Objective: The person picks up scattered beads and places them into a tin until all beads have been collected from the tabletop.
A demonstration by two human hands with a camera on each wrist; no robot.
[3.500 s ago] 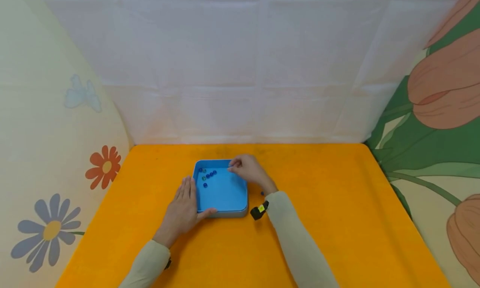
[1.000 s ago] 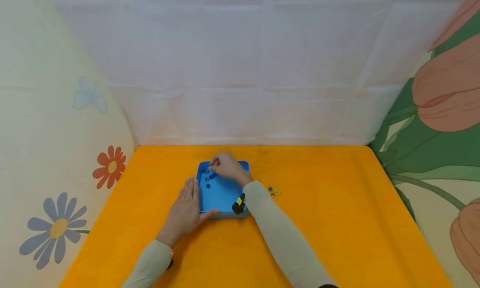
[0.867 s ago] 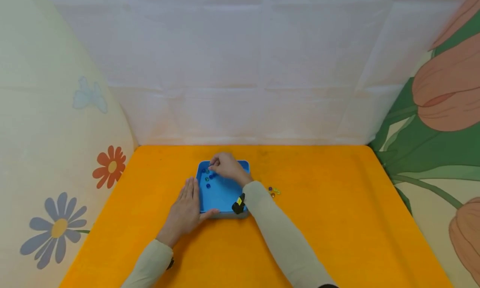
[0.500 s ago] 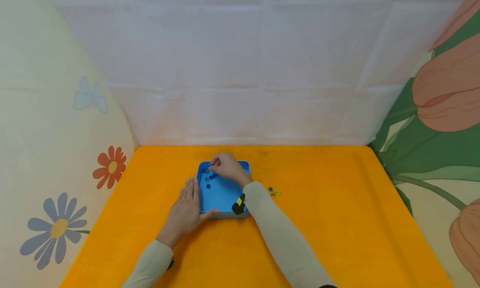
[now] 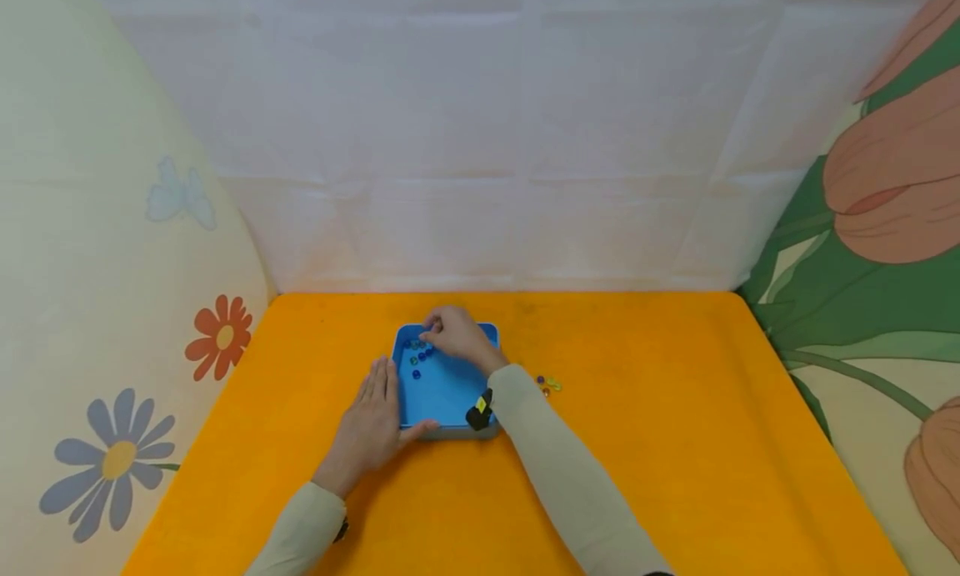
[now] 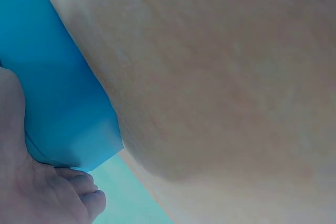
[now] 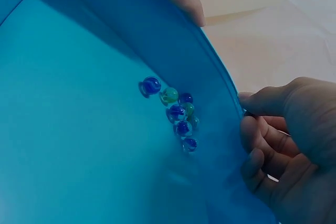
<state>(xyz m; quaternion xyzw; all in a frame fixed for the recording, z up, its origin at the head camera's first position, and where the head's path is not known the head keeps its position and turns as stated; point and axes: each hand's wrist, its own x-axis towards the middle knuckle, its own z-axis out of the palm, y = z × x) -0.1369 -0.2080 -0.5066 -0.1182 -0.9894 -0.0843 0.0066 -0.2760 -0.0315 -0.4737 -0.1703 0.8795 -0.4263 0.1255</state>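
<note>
The step in hand is apparently loading marbles (image 7: pixel 177 113) into the tray (image 5: pixel 453 397). The left hand (image 5: pixel 366 426) is bracing the tray, straight fingers lying along the left wall, thumb reaching along the near edge. The right hand (image 5: pixel 459 338) is poised at the far wall, thumb and index fingertip meeting (whether they are clamping a marble, neither view is clearly showing). The tray is holding blue and green marbles, clustering toward its far left corner. Loose marbles (image 5: pixel 541 379) are lying on the table (image 5: pixel 675 443), just right of the tray. The next move is probably calling for releasing any held marble, then pinching a loose one.
</note>
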